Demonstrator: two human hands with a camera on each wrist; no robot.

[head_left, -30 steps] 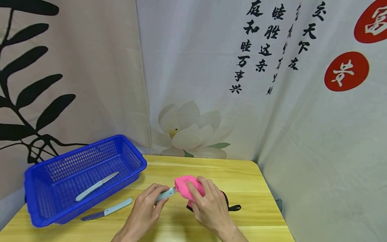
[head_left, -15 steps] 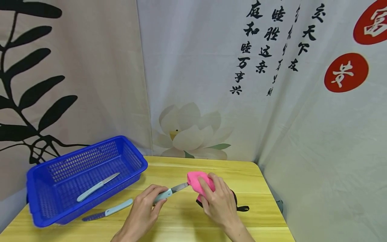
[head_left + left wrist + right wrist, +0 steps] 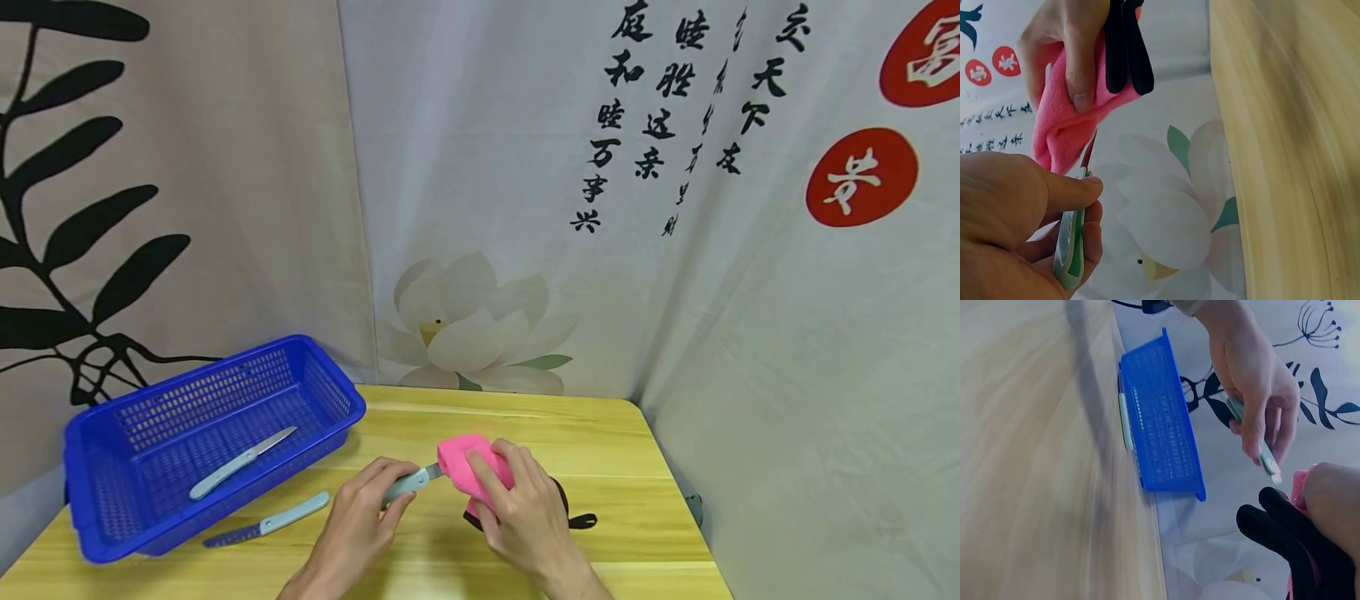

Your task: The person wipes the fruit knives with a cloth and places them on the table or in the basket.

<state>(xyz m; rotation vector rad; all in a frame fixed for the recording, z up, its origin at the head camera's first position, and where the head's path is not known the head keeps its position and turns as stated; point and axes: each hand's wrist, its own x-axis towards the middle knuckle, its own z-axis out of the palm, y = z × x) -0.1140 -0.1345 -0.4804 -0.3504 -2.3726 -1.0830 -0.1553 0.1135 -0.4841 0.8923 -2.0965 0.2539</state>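
Note:
My left hand [image 3: 365, 515] grips the pale blue handle of a knife [image 3: 408, 484] above the table, blade toward the right. In my right hand [image 3: 525, 515] a pink cloth [image 3: 467, 463] with black edging is folded over the blade. Only a short strip of blade near the handle shows; the rest is hidden in the cloth. The left wrist view shows the thumb laid along the knife handle [image 3: 1070, 247] and the cloth [image 3: 1063, 125] pinched around the blade. Black loops of the cloth [image 3: 1279, 534] hang below the right hand in the right wrist view.
A blue plastic basket [image 3: 217, 521] stands at the left with a small knife [image 3: 242, 463] inside it. Another knife [image 3: 292, 514] with a dark speckled blade lies on the wooden table [image 3: 615, 467] in front of the basket. Printed curtains [image 3: 480, 167] hang behind the table.
My right hand and the cloth slid right along the blade, baring more of it, then came back left toward the handle. The left hand with the knife has stayed nearly still.

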